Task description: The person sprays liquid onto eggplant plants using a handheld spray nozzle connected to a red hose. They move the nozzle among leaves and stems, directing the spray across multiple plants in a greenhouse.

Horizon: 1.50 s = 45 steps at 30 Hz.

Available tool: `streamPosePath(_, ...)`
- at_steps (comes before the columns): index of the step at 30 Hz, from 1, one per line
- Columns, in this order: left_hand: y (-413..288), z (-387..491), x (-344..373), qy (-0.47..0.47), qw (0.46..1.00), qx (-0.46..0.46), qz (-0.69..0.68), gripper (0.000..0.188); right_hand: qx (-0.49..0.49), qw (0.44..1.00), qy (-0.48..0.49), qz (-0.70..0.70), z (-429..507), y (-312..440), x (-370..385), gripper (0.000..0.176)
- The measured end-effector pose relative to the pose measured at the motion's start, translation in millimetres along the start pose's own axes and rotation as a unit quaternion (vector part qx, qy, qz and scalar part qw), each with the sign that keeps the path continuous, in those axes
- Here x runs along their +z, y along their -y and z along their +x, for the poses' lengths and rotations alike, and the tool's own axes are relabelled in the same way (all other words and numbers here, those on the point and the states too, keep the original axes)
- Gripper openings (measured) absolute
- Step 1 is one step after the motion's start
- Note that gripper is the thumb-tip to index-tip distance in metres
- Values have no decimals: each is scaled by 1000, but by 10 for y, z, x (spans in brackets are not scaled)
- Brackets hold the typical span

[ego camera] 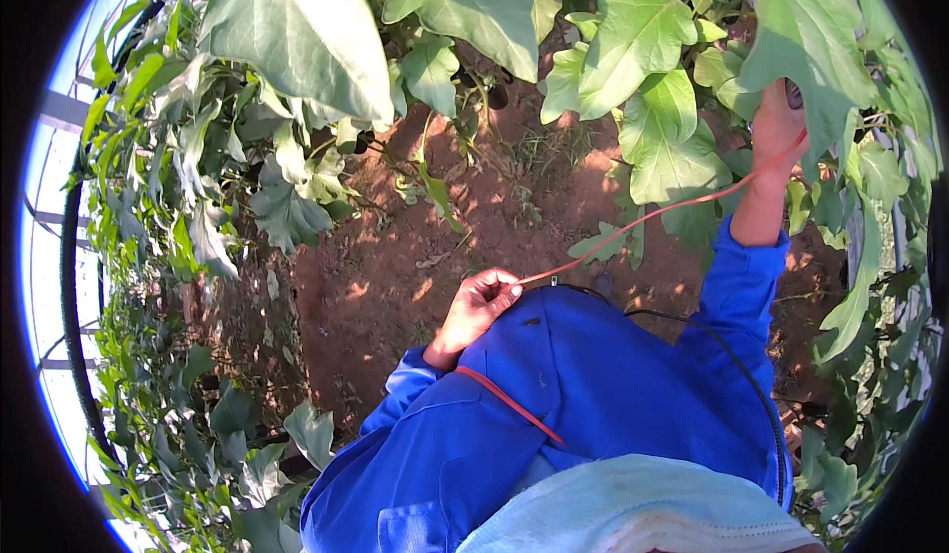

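Note:
In front of my jacket, my left hand (478,308) pinches a red cord (637,223) between thumb and fingers. From there the cord runs taut up to the right and crosses my right wrist. My right hand (775,119) reaches into the plants, its fingers mostly hidden behind a large lobed leaf (815,56). A small dark object (794,95) shows beside that hand; I cannot tell what it is or whether it is held. Another stretch of red cord (511,405) lies across the blue jacket (593,375).
Leafy plants, apparently eggplants (637,41), crowd the front and right. More foliage (200,145) lines the left, beside a black curved pipe (70,316) and a bright framed wall. Reddish bare soil (385,279) lies between. A black cable (726,349) hangs over my right sleeve.

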<state>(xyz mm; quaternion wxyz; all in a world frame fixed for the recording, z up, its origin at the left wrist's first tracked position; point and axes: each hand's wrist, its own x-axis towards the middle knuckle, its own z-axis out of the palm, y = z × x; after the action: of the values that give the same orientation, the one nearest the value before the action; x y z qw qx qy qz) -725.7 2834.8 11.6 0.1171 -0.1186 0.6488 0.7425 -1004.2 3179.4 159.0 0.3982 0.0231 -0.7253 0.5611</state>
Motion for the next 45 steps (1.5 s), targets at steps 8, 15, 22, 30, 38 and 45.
streamPosePath(8, 255, -642, -1078, -20, 996, 52, -74, 4, 35, 982, 127, 138, -2176, 406, 413, 33)
streamPosePath(15, 367, -1234, -2022, -52, 995, 69, -38, 7, 59, 947, 291, 120, -3139, 1076, 860, 39)
streamPosePath(22, 445, -1561, -2479, -55, 992, 46, -108, 9, 71, 925, 335, 163, -3433, 1706, 1343, 42)
streamPosePath(30, 608, -1638, -2923, -93, 988, 59, -109, 34, 109, 871, 435, 201, -3618, 1968, 1929, 52)
streamPosePath(38, 429, -1704, -3475, -178, 984, 30, 9, 43, 108, 822, 484, 280, -3917, 2091, 2800, 50)
streamPosePath(45, 153, -1420, -3846, -209, 976, 61, 16, 41, 117, 775, 458, 419, -3729, 2112, 3504, 54)
